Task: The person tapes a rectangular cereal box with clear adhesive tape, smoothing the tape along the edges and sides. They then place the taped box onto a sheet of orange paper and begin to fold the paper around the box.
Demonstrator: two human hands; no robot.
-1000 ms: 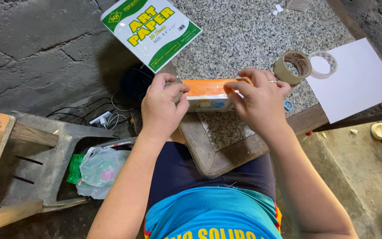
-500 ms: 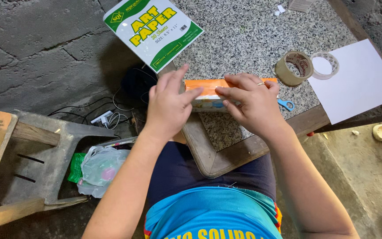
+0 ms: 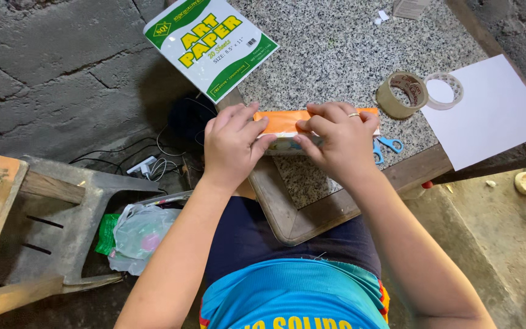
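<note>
A small box wrapped in orange paper lies on the speckled stone table near its front edge. My left hand grips the box's left end, thumb against its front face. My right hand, with a ring on one finger, presses the orange paper down over the box's middle and right part, fingers bent. Most of the box is hidden under both hands. Blue-handled scissors lie just right of my right hand.
A green-and-white pack of art paper overhangs the table's left edge. Two tape rolls, brown and clear, sit beside a white sheet. A grey plastic chair and a plastic bag are at the lower left.
My right hand has slid left along the top of the box. My left hand's fingers have shifted on the left end. The box has stayed in place.
</note>
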